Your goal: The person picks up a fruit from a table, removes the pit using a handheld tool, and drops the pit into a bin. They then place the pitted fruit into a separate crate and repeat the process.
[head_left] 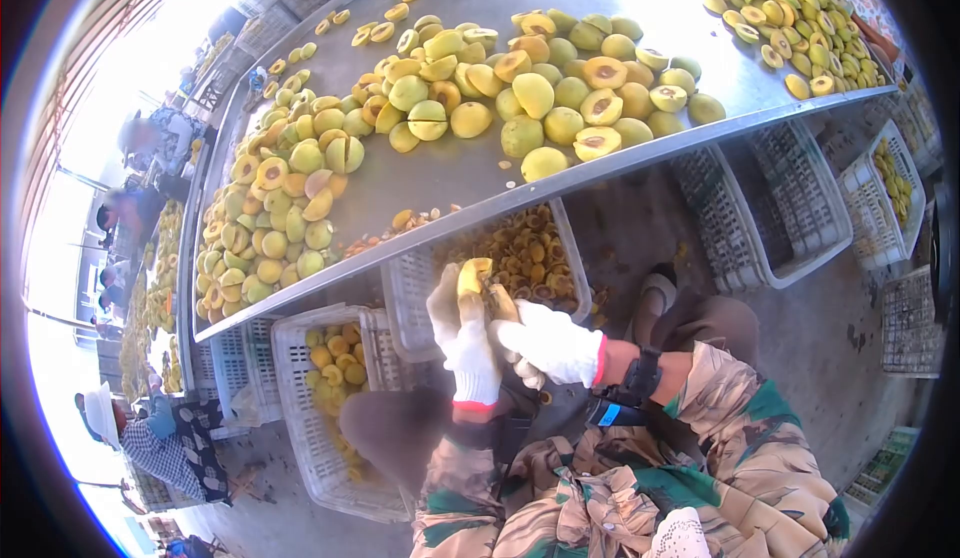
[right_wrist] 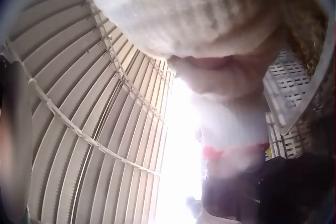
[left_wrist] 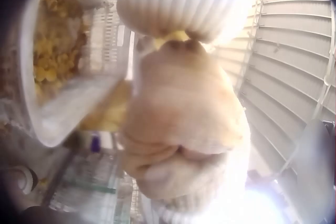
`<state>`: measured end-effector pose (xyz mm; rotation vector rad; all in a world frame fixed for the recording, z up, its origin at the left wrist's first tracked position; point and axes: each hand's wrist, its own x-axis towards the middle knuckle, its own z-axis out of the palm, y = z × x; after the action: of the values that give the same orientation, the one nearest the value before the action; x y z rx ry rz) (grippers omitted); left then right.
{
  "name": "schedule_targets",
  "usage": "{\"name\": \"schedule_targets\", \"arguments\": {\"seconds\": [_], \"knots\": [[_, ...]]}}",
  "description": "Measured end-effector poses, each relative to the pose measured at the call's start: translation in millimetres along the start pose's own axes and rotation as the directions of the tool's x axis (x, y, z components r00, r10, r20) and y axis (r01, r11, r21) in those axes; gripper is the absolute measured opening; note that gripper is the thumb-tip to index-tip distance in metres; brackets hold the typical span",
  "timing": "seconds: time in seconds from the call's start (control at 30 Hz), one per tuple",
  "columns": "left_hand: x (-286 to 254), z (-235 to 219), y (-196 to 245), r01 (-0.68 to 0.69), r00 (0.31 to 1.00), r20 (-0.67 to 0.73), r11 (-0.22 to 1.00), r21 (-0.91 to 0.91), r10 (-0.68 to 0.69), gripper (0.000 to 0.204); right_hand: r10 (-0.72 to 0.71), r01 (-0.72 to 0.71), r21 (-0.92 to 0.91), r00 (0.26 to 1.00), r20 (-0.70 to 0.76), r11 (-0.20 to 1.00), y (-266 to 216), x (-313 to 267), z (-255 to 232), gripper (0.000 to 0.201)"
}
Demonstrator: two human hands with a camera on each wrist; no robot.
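Note:
My white-gloved left hand (head_left: 465, 343) holds up a yellow peach half (head_left: 474, 276), pinched between thumb and fingers. Close against it, my gloved right hand (head_left: 550, 343) has its fingers curled around a small, narrow tool, mostly hidden; I cannot tell its kind. Both hands are above a white crate (head_left: 400, 303) of brown-orange pits and scraps (head_left: 530, 253), just off the table's front edge. In the left wrist view the left glove (left_wrist: 184, 103) fills the middle, with a sliver of yellow fruit (left_wrist: 176, 37) beyond. The right glove (right_wrist: 210, 29) hides its fingertips in the right wrist view.
Piles of halved yellow-green peaches (head_left: 440, 88) cover much of the metal table (head_left: 450, 173). A crate of yellow halves (head_left: 290, 358) stands by my left knee. More crates (head_left: 765, 208) stand right under the table. Another person (head_left: 165, 448) sits at far left.

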<state>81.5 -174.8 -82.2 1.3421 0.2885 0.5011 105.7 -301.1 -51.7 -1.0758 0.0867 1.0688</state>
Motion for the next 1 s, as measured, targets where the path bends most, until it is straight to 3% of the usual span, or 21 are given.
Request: {"name": "schedule_targets", "arguments": {"seconds": [0.1, 0.13, 0.17, 0.23, 0.37, 0.47, 0.57, 0.67, 0.77, 0.8, 0.83, 0.87, 0.97, 1.0], "knots": [[6.9, -2.4, 13.7, 0.255, 0.966, 0.034, 0.927, -0.276, -0.255, 0.039, 0.054, -0.108, 0.248, 0.975, 0.217, 0.963, -2.7, 1.8, -13.6, 0.017], [12.1, -11.4, 12.3, 0.295, 0.954, 0.163, 0.876, -0.381, -0.251, 0.035, 0.009, -0.017, 0.064, 0.992, 0.127, 0.998, -4.1, -2.1, -9.9, 0.017], [11.3, -11.8, 13.0, 0.303, 0.952, 0.157, 0.877, -0.373, -0.262, 0.035, -0.026, 0.031, -0.157, 0.999, 0.035, 0.987, -7.3, -5.4, -5.2, 0.018], [7.3, -8.8, 13.1, 0.324, 0.946, 0.151, 0.877, -0.356, -0.288, 0.033, -0.156, 0.060, -0.567, 0.980, -0.121, 0.822, -12.3, -9.2, 3.6, 0.021], [2.9, -8.2, 5.7, 0.209, 0.978, 0.076, 0.947, -0.245, -0.196, 0.032, 0.029, -0.022, -0.107, 0.997, 0.067, 0.994, 0.7, 1.6, -11.0, 0.033], [14.1, -16.6, 12.1, 0.311, 0.948, 0.160, 0.899, -0.307, -0.274, 0.043, -0.038, 0.038, -0.443, 0.999, 0.009, 0.896, -6.6, -5.6, -7.9, 0.026], [10.0, -13.4, 14.8, 0.305, 0.952, 0.112, 0.894, -0.327, -0.284, 0.032, -0.017, 0.021, -0.357, 1.000, 0.015, 0.934, -8.6, -8.0, -1.5, 0.024], [7.0, -11.5, 19.0, 0.368, 0.929, 0.180, 0.852, -0.373, -0.323, 0.033, 0.042, -0.057, 0.066, 0.978, 0.204, 0.996, 10.1, 9.2, -16.8, 0.025], [11.8, -14.0, 15.3, 0.389, 0.920, 0.207, 0.839, -0.382, -0.332, 0.037, 0.053, -0.057, 0.017, 0.983, 0.177, 0.998, 6.7, 6.3, -13.6, 0.025], [13.4, -15.4, 14.6, 0.390, 0.920, 0.205, 0.842, -0.372, -0.336, 0.039, -0.045, 0.062, -0.288, 0.997, 0.064, 0.956, 5.9, 5.5, -10.1, 0.023], [14.9, -16.0, 15.0, 0.453, 0.889, 0.259, 0.799, -0.395, -0.377, 0.042, -0.174, 0.135, -0.573, 0.985, -0.013, 0.808, 4.3, 5.0, -5.4, 0.022], [16.3, -16.2, 16.2, 0.515, 0.855, 0.314, 0.751, -0.412, -0.414, 0.045, -0.317, 0.155, -0.804, 0.947, -0.044, 0.574, 3.0, 3.7, -1.9, 0.021], [22.4, -28.1, 7.6, 0.655, 0.755, 0.426, 0.564, -0.502, -0.498, 0.054, -0.135, 0.087, -0.599, 0.990, -0.035, 0.796, -6.2, -3.5, -1.5, 0.021], [23.5, -28.8, 8.8, 0.687, 0.724, 0.455, 0.490, -0.536, -0.519, 0.057, -0.059, 0.062, -0.449, 0.998, 0.020, 0.891, -4.6, -2.2, -4.7, 0.022]]}}
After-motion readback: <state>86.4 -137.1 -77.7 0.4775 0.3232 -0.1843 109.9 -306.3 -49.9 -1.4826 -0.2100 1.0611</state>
